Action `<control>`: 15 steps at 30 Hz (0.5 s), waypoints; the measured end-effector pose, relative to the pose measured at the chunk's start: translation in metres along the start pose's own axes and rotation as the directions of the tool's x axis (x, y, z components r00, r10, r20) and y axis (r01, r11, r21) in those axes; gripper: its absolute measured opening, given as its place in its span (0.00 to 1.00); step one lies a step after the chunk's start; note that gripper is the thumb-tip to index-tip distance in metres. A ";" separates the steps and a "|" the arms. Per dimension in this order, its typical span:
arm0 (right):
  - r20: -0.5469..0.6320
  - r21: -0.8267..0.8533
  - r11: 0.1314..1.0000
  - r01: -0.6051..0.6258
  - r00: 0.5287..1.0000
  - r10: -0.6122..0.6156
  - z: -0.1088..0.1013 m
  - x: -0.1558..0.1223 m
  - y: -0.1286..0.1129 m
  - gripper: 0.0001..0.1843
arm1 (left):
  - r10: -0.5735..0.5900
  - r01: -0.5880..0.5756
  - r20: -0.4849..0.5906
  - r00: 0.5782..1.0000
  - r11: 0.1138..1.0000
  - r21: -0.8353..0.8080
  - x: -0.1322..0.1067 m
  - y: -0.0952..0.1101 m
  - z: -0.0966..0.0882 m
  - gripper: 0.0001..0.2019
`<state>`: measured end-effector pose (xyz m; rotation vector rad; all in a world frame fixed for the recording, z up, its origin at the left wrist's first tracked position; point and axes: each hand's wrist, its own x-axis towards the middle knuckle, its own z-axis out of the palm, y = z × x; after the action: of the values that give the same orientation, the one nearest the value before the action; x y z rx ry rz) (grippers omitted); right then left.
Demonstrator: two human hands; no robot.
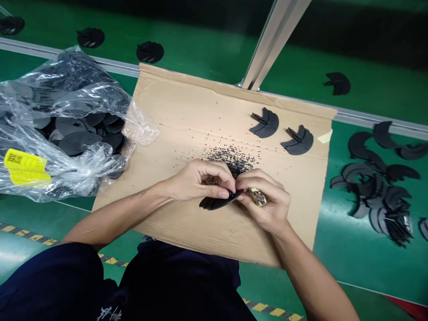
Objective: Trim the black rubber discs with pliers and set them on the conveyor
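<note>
Over the cardboard sheet [174, 96], my left hand [197, 180] is closed, thumb and fingers pinching a thin black plastic disc part [219, 202]. My right hand [269, 198] is closed too, its fingertips meeting the disc's right edge close to the left fingertips. A shiny gold-coloured metal object [257, 196] shows against the curled right fingers; its kind is unclear. Just beyond my hands lies a heap of tiny black pieces [230, 156], scattering outward over the cardboard. Whatever sits exactly between my fingertips is too small to make out.
A clear plastic bag [63, 96] of black discs sits at left, with a yellow label [26, 167]. Two black fan-shaped parts [269, 122] rest at the cardboard's upper right. Loose curved black parts [372, 185] pile up on the green table [347, 263] at right. A metal post [270, 49] rises behind.
</note>
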<state>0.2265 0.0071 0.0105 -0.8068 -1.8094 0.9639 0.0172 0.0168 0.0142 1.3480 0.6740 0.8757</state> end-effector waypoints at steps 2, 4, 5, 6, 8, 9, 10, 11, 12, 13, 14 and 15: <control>0.022 -0.002 1.000 -0.005 1.000 0.005 0.000 0.000 0.002 0.05 | 0.043 -0.044 0.014 0.999 0.998 0.038 0.001 0.000 0.001 0.10; 0.010 -0.026 1.000 -0.007 1.000 0.008 0.001 0.001 0.002 0.05 | 0.078 -0.077 -0.008 0.997 0.994 0.075 0.000 0.000 0.001 0.09; -0.010 -0.046 0.999 -0.004 1.000 0.003 0.001 0.001 0.002 0.04 | 0.087 -0.085 -0.025 0.996 0.993 0.083 0.000 0.000 0.002 0.09; -0.036 -0.067 0.998 0.006 0.999 -0.009 0.001 0.001 0.001 0.03 | 0.085 -0.081 -0.044 0.995 0.993 0.080 0.000 -0.001 0.001 0.09; -0.079 -0.105 0.994 0.044 0.996 -0.052 0.002 0.001 -0.001 0.04 | 0.042 -0.039 -0.065 0.997 0.999 0.036 -0.001 -0.004 0.000 0.10; -0.085 -0.118 0.991 0.064 0.994 -0.074 0.002 0.001 -0.002 0.06 | 0.011 -0.010 -0.061 0.998 1.000 0.002 -0.001 -0.005 -0.001 0.11; -0.079 -0.126 0.989 0.083 0.993 -0.093 0.002 0.000 -0.003 0.07 | -0.016 0.015 -0.046 0.999 0.999 -0.032 -0.001 -0.006 -0.002 0.11; -0.065 -0.129 0.987 0.098 0.992 -0.107 0.002 0.000 -0.003 0.07 | -0.031 0.029 -0.023 0.999 0.998 -0.060 -0.001 -0.007 -0.003 0.12; -0.050 -0.128 0.986 0.109 0.992 -0.116 0.002 -0.001 -0.004 0.08 | -0.032 0.032 0.005 0.999 0.996 -0.081 -0.001 -0.007 -0.004 0.12; -0.036 -0.126 0.985 0.117 0.992 -0.122 0.002 -0.001 -0.004 0.08 | -0.022 0.025 0.035 0.999 0.995 -0.092 -0.001 -0.006 -0.005 0.12; -0.026 -0.121 0.985 0.125 0.991 -0.129 0.002 -0.002 -0.004 0.09 | -0.010 0.015 0.062 0.998 0.995 -0.094 -0.001 -0.005 -0.005 0.12; -0.019 -0.114 0.984 0.133 0.990 -0.136 0.002 -0.002 -0.003 0.10 | 0.002 0.006 0.088 0.996 0.996 -0.089 0.000 -0.003 -0.005 0.12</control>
<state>0.2253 0.0034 0.0121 -0.7516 -1.8830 0.7661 0.0130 0.0194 0.0101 1.2976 0.5617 0.8305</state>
